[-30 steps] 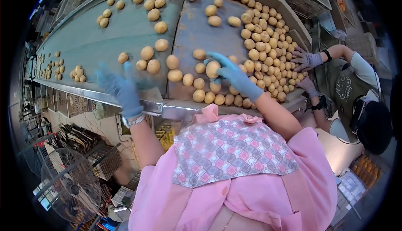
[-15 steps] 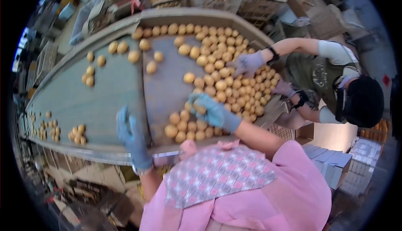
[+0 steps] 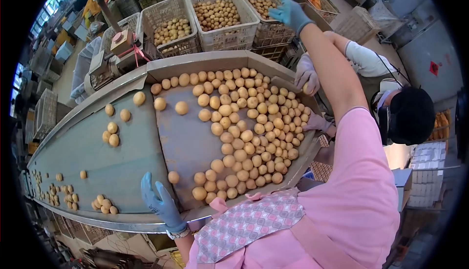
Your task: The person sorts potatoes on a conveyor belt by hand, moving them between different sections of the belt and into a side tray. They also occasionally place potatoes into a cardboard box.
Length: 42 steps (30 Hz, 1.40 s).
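Potatoes [image 3: 244,132] crowd the belt [image 3: 122,156]. A single potato [image 3: 173,177] lies just beyond the flat, spread fingertips of the left hand [image 3: 159,201]. The right hand [image 3: 288,11] hovers over a crate [image 3: 269,34], its fingers loosely open with nothing visible in them.

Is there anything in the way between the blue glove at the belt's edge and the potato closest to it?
Nothing visible. The left hand is open at the conveyor belt's near edge, and the nearest potato lies just past its fingertips, with only bare belt between them.
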Each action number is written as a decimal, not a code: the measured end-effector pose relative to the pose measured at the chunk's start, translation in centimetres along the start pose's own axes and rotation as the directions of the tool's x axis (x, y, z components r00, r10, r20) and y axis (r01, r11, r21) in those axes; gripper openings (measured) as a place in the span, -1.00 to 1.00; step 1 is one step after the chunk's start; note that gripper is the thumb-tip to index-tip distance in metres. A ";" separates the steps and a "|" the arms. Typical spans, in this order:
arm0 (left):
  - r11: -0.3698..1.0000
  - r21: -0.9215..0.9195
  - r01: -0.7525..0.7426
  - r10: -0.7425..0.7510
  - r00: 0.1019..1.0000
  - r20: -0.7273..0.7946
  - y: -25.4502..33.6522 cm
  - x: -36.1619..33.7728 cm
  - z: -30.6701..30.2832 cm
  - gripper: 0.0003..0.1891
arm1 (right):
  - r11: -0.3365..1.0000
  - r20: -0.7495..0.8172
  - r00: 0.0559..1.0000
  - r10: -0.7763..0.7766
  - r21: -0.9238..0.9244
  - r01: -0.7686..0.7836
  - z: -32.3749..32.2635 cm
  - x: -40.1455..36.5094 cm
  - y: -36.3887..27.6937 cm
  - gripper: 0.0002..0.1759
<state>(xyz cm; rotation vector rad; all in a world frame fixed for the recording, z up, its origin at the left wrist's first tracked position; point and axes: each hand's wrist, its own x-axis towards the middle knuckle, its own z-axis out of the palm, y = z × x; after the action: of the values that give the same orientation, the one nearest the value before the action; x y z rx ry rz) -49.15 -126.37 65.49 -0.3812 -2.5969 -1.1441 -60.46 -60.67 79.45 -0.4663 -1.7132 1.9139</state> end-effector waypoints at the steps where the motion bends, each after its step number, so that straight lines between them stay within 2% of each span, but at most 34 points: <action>1: 1.000 0.014 -0.008 0.008 1.000 0.003 -0.1 0.1 -0.1 -0.56 | 0.969 0.113 0.989 -0.094 -0.218 0.117 1.0 -1.2 2.2 -0.27; 3: 0.997 -0.070 0.032 -0.033 0.999 -0.013 0.5 0.2 -0.1 -0.59 | 0.857 0.445 0.877 -0.181 -0.365 0.362 5.8 -11.0 6.8 -0.52; 4: 0.998 -0.065 0.022 -0.024 0.999 -0.027 0.5 0.2 -0.1 -0.59 | 0.761 0.423 0.883 -0.202 -0.500 0.413 7.8 -16.2 11.0 -0.52; 5: 0.998 -0.060 0.012 -0.014 0.999 -0.040 0.5 0.2 -0.1 -0.60 | 0.780 0.431 0.898 -0.090 -0.531 0.333 10.2 -24.0 11.9 -0.49; 6: 0.999 -0.054 0.002 -0.005 0.999 -0.054 0.5 0.2 -0.1 -0.60 | 0.750 0.616 0.778 -0.126 -0.454 0.481 10.4 -30.1 13.4 -0.49; 7: 0.999 -0.040 -0.032 0.029 0.998 -0.060 0.7 0.3 -0.2 -0.60 | 0.728 0.794 0.605 -0.066 -0.376 0.573 10.1 -34.9 14.8 -0.49; 8: 0.999 -0.020 -0.043 0.042 0.998 -0.045 0.9 0.3 -0.3 -0.60 | 0.634 0.953 0.303 0.026 -0.250 0.732 10.1 -38.9 18.5 -0.48; 10: 0.997 0.001 -0.082 0.082 0.996 -0.037 1.1 0.7 -0.4 -0.60 | 0.557 0.995 -0.098 -0.036 0.102 0.824 10.2 -41.2 16.9 -0.45; 12: 0.991 -0.015 -0.135 0.135 0.990 -0.028 1.2 0.8 -0.1 -0.59 | 0.380 0.985 0.044 -0.167 0.023 0.925 9.0 -40.2 22.9 -0.41; 13: 0.993 -0.020 -0.120 0.119 0.992 -0.030 1.4 0.5 -0.2 -0.59 | 0.464 0.967 0.233 -0.108 -0.158 0.872 9.5 -39.4 22.4 -0.34; 14: 0.993 -0.031 -0.111 0.110 0.993 -0.036 1.8 0.5 -0.2 -0.59 | 0.365 0.902 0.371 -0.222 -0.276 0.889 10.6 -38.1 23.1 -0.30; 16: 0.992 -0.067 -0.105 0.102 0.994 -0.048 1.9 0.4 -0.1 -0.59 | 0.452 0.683 0.702 -0.201 -0.571 0.685 13.6 -38.9 21.0 -0.36; 18: 0.988 -0.107 -0.113 0.106 0.992 -0.069 1.4 0.6 -0.2 -0.59 | 0.363 0.855 0.489 -0.172 -0.406 0.839 16.1 -42.6 19.4 -0.34; 20: 0.984 -0.106 -0.147 0.140 0.988 -0.071 1.4 0.8 -0.2 -0.59 | 0.264 0.914 0.351 -0.201 -0.295 0.918 17.5 -43.3 20.8 -0.35; 22: 0.980 -0.105 -0.168 0.161 0.985 -0.065 1.3 0.7 -0.3 -0.58 | 0.155 0.902 0.313 -0.298 -0.278 0.948 18.1 -41.3 25.6 -0.41; 23: 0.979 -0.103 -0.173 0.167 0.984 -0.064 1.3 0.7 -0.4 -0.58 | 0.283 0.814 0.513 -0.274 -0.441 0.852 19.4 -39.9 22.4 -0.38; 26: 0.977 -0.064 -0.205 0.199 0.977 -0.077 1.2 1.0 -0.9 -0.57 | 0.402 0.583 0.735 -0.347 -0.616 0.678 19.9 -39.2 19.7 -0.39; 27: 0.976 -0.050 -0.214 0.210 0.974 -0.082 1.3 1.1 -0.9 -0.57 | 0.438 0.671 0.651 -0.356 -0.495 0.750 18.8 -39.5 18.4 -0.43; 30: 0.986 -0.076 -0.148 0.143 0.987 -0.072 1.9 1.5 -1.4 -0.56 | 0.481 0.921 0.332 -0.205 -0.200 0.853 14.0 -43.3 17.8 -0.49; 33: 0.975 -0.104 -0.195 0.198 0.980 0.016 1.9 2.1 -1.9 -0.52 | 0.513 0.932 0.351 0.092 -0.346 0.786 10.3 -43.6 14.4 -0.55; 34: 0.948 -0.149 -0.282 0.309 0.929 0.205 1.9 2.3 -2.1 -0.52 | 0.440 0.893 0.449 0.017 -0.410 0.799 8.9 -43.1 14.3 -0.54; 35: 0.912 -0.207 -0.353 0.408 0.829 0.382 1.9 2.3 -2.5 -0.52 | 0.373 0.842 0.535 -0.065 -0.477 0.796 7.7 -42.2 14.3 -0.54; 36: 0.870 -0.279 -0.406 0.492 0.686 0.536 1.7 2.4 -3.2 -0.51 | 0.311 0.780 0.607 -0.154 -0.545 0.779 7.0 -41.4 14.3 -0.54; 38: 0.821 -0.325 -0.470 0.537 0.440 0.720 1.7 1.8 -2.9 -0.47 | 0.202 0.818 0.561 -0.128 -0.532 0.822 5.5 -39.6 15.2 -0.53; 39: 0.791 -0.358 -0.496 0.542 0.298 0.786 1.6 1.3 -2.4 -0.44 | 0.202 0.791 0.608 -0.071 -0.586 0.785 4.4 -38.8 16.4 -0.52; 40: 0.826 -0.225 -0.517 0.461 0.389 0.798 0.7 0.7 -2.3 -0.41 | 0.195 0.758 0.652 -0.013 -0.637 0.745 3.4 -37.9 17.5 -0.51; 41: 0.847 -0.085 -0.525 0.379 0.484 0.789 -0.7 0.2 -2.2 -0.38 | 0.228 0.667 0.739 0.090 -0.736 0.637 2.9 -37.0 18.6 -0.49; 42: 0.854 0.060 -0.517 0.296 0.578 0.760 -1.3 0.4 -2.5 -0.34 | 0.346 0.550 0.835 0.028 -0.789 0.508 4.1 -36.0 17.0 -0.49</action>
<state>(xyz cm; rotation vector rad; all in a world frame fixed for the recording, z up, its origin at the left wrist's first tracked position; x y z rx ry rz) -49.64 -129.03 66.38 -1.5768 -2.9647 -0.4709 -36.54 -86.22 60.11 -0.0324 -2.9463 0.6249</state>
